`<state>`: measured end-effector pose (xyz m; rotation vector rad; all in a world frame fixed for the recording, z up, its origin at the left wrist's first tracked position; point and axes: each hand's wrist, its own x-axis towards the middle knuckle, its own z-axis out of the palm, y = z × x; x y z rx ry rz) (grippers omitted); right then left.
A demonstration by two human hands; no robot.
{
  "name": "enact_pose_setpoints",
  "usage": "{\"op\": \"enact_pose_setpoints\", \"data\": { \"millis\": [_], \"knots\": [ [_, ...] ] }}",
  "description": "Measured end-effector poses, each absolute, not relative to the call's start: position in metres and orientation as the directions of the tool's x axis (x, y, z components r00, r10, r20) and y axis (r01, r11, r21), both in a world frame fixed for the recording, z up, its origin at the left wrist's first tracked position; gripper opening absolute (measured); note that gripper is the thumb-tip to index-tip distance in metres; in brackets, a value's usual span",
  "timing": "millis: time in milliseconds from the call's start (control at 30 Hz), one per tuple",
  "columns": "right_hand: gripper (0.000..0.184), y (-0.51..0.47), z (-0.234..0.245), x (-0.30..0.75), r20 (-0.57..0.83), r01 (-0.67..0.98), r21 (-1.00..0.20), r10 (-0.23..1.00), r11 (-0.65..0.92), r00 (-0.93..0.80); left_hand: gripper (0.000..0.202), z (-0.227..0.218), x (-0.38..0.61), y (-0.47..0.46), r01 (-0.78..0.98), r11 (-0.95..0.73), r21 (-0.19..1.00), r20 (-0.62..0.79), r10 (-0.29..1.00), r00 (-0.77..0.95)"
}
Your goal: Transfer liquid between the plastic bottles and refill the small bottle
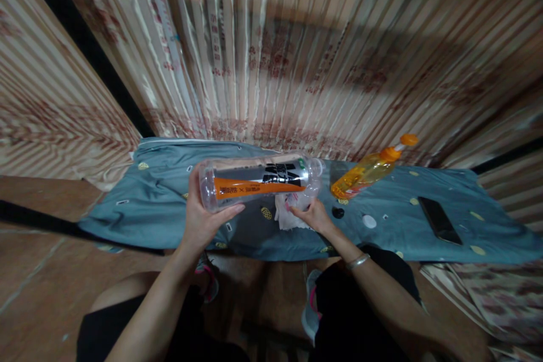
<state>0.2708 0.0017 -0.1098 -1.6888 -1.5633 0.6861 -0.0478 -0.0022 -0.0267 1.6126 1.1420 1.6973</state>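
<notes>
A large clear plastic bottle (254, 178) with a silver and orange label lies sideways in the air above the blue-green cloth. Its base rests in my left hand (201, 212), with the thumb along the lower side and the fingers behind. The uncapped neck points right. By the shoulder of the bottle is my right hand (316, 216), its thumb pressing on a thin white cloth (292, 216) with a faint reddish print. The bottle hides part of that cloth and some right fingers. A small black cap (338, 212) lies right of my right hand.
A bottle of yellow-orange liquid (365, 175) with an orange top leans at the right. A white disc (369, 221) and a dark phone (439, 220) lie on the patterned blue-green cloth (156, 192). A striped curtain (271, 68) hangs behind. My knees are below.
</notes>
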Motion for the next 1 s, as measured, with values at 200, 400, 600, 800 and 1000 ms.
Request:
{"op": "enact_pose_setpoints", "data": {
  "millis": [200, 400, 600, 800, 1000],
  "knots": [
    [0.041, 0.0015, -0.1107, 0.2710, 0.102, 0.588, -0.809, 0.989, 0.020, 0.107, 0.104, -0.0274, -0.0474, -0.0016, 0.185, -0.524, 0.831, 0.551, 0.822, -0.147],
    [0.042, 0.0019, -0.1113, 0.2728, 0.078, 0.597, -0.803, 0.991, -0.003, 0.110, 0.106, -0.0296, -0.0486, -0.0008, 0.192, -0.522, 0.831, 0.549, 0.824, -0.139],
    [0.042, 0.0017, -0.1096, 0.2729, 0.069, 0.601, -0.799, 0.992, -0.006, 0.101, 0.104, -0.0282, -0.0481, -0.0016, 0.182, -0.519, 0.835, 0.546, 0.824, -0.154],
    [0.039, 0.0015, -0.1107, 0.2711, 0.085, 0.592, -0.806, 0.990, 0.001, 0.114, 0.103, -0.0280, -0.0491, -0.0016, 0.175, -0.506, 0.845, 0.530, 0.834, -0.151],
    [0.043, 0.0023, -0.1137, 0.2720, 0.098, 0.592, -0.806, 0.988, 0.007, 0.123, 0.106, -0.0273, -0.0473, -0.0017, 0.135, -0.492, 0.860, 0.509, 0.846, -0.161]
  ]
}}
